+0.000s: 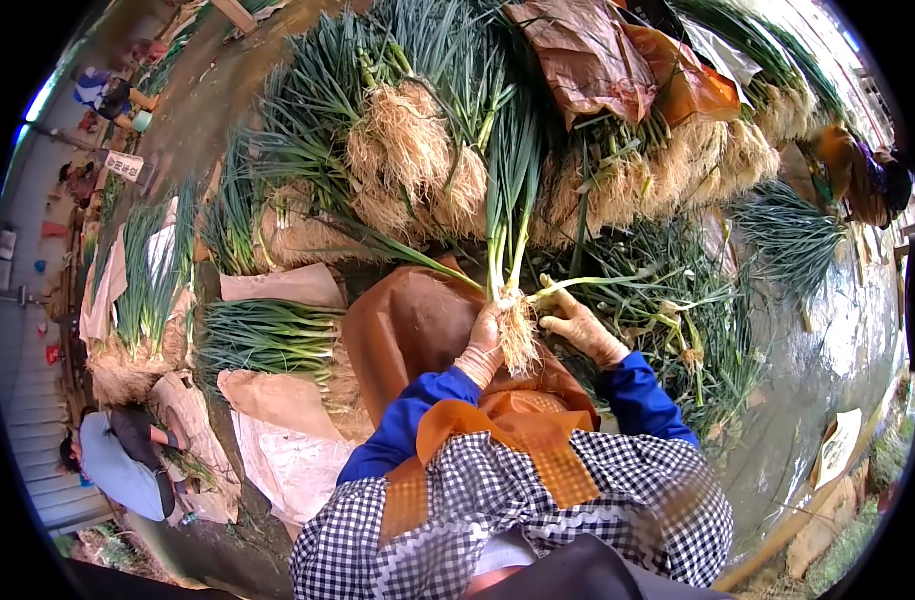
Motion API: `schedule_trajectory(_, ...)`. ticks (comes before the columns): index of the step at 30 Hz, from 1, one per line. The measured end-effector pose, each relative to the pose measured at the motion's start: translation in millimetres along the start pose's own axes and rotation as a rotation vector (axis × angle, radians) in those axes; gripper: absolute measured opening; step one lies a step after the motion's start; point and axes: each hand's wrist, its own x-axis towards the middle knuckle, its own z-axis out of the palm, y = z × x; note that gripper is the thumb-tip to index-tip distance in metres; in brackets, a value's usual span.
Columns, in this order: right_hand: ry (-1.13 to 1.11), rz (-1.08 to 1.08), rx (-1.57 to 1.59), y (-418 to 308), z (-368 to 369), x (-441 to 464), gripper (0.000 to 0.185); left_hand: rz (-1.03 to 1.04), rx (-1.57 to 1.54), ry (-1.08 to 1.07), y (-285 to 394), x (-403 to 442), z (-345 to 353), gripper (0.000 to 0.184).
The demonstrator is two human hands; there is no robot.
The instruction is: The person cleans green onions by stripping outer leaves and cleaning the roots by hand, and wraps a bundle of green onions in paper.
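Observation:
Several long green-leaved plants with pale stalks [507, 240] and stringy tan roots [520, 340] stand upright over my lap, roots toward me. My left hand [485, 338] is closed around their lower stalks just above the roots. To the right, my right hand [577, 325] is closed at thumb and fingers on a thin stem or leaf [607, 282] that reaches out to the right. Both hands look gloved, with blue sleeves behind them. An orange-brown apron [402, 325] covers my lap beneath the hands.
Rooted bunches [402, 145] are heaped ahead, with brown sheets [587, 60] at right. Loose leaves [657, 330] lie right of my lap. Wrapped bundles [262, 335] lie left. A person [122, 465] bends at lower left; others are at the far left and right edge.

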Motion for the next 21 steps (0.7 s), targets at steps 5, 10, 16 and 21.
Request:
schedule_trajectory(5,0.202,-0.501,-0.430,-14.4,11.9,30.3,0.059,-0.386,-0.158,-0.529,10.5,7.4,-35.9,0.034)
schedule_trajectory(10,-0.032,-0.593,-0.772,-32.9,10.9,63.8,0.019,-0.192,-0.017,-0.111,9.5,-11.4,4.2,0.022)
schedule_trajectory(16,-0.088,-0.484,-1.147,-40.8,13.2,71.5,0.020,-0.159,-0.084,-0.096,6.0,10.7,-19.7,0.027)
schedule_trajectory(21,-0.344,-0.458,-1.598,56.9,-28.8,25.1,0.020,-0.201,-0.134,-0.248,20.7,-10.1,18.3,0.020)
